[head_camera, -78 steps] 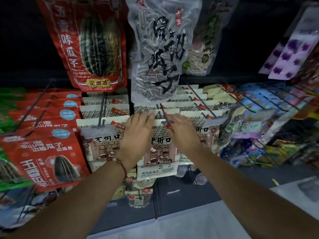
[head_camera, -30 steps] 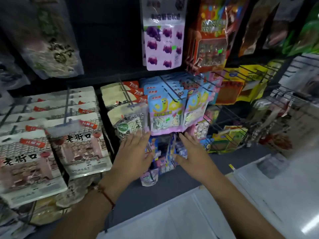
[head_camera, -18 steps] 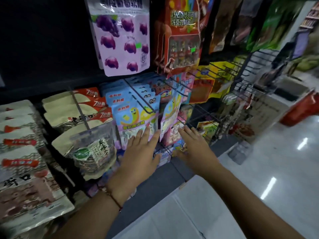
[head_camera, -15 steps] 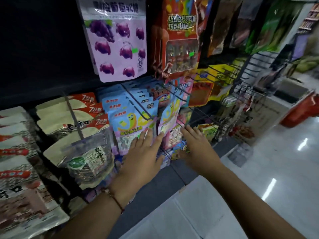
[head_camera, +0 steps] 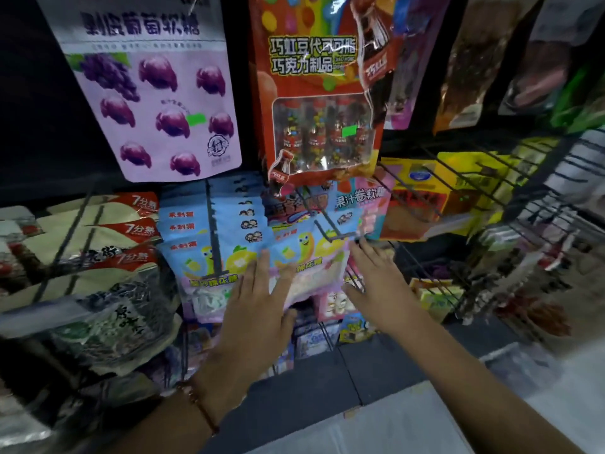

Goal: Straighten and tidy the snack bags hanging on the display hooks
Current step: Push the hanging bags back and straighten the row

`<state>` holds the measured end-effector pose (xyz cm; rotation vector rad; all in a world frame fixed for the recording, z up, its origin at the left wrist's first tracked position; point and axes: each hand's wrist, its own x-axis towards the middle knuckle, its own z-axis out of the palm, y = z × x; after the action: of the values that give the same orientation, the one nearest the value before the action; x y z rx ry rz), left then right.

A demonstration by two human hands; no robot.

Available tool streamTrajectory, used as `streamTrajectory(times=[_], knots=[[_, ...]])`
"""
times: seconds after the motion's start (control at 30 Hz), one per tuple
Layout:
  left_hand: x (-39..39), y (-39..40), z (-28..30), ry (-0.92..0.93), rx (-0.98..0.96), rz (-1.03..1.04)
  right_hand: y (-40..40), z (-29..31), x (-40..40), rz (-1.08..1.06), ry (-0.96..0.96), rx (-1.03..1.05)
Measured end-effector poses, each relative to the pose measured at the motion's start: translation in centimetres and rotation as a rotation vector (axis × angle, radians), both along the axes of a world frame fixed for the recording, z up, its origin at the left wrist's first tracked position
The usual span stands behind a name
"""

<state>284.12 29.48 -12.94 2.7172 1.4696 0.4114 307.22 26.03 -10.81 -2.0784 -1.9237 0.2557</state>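
A dark display wall (head_camera: pixel 39 132) carried the stock on wire hooks (head_camera: pixel 330 231). Above hung a purple grape-candy bag (head_camera: pixel 157 103) and a red chocolate-bean bag (head_camera: pixel 314 93). Tan seed bags (head_camera: pixel 98 257) hung at left, yellow packs (head_camera: pixel 435 178) at right. The blue marshmallow bags (head_camera: pixel 212 257) hung at centre on the middle row. The left hand (head_camera: pixel 258 319) lay flat against them, fingers straight. The right hand (head_camera: pixel 376 283) reached beside them, fingers extended, gripping nothing. Pale floor (head_camera: pixel 409 427) lay below.

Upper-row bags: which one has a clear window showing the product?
The red chocolate-bean bag, hanging right of the purple grape gummy bag. Its see-through panel shows small cola-shaped bottles; the purple bag is fully printed, with no window.
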Motion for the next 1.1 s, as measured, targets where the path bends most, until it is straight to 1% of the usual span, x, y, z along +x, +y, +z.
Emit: streamTrajectory(times=[0.03,0.07,0.13,0.2,0.23,0.3,0.37,0.53,0.67,0.83,0.93,1.0,1.1], knots=[[0.7,0.1,-0.1,0.003,0.013,0.055,0.6,0.0,0.9,0.026,0.054,0.025],[1.3,0.1,-0.1,-0.005,0.021,0.107,1.3,-0.1,1.7,0.035,0.148,0.038],[2.5,0.1,-0.2,-0.04,0.013,0.185,2.5,0.1,2.6,0.025,0.43,0.041],[3.3,0.0,-0.3,-0.072,-0.064,0.219,3.7,0.3,2.9,0.003,0.727,0.011],[3.6,0.0,-0.3,-0.11,-0.107,0.227,4.4,0.1,3.1,-0.006,0.843,-0.01],[4.3,0.3,-0.2,-0.199,-0.182,0.237,5.7,-0.3,3.4,-0.003,0.994,-0.025],[4.7,0.4,0.1,-0.3,-0.225,0.242,6.6,-0.4,3.8,-0.002,1.09,-0.031],[4.7,-0.4,0.0,-0.414,-0.25,0.269,6.4,-0.7,3.4,-0.032,1.233,-0.016],[5.0,-1.9,0.5,-0.486,-0.17,0.294,5.1,-1.0,3.4,-0.049,1.283,-0.006],[4.3,-4.0,0.6,-0.692,-0.103,0.269,2.5,-0.6,3.1,-0.125,1.349,-0.02],[3.7,-4.7,1.5,-0.88,-0.186,0.244,1.2,-0.6,2.3,-0.18,1.405,-0.057],[2.9,-5.1,1.8,-0.937,-0.256,0.24,0.3,-0.7,1.2,-0.212,1.453,-0.077],[0.5,-5.6,1.6,-1.037,-0.412,0.25,-1.1,-1.0,-1.1,-0.224,1.481,-0.099]])
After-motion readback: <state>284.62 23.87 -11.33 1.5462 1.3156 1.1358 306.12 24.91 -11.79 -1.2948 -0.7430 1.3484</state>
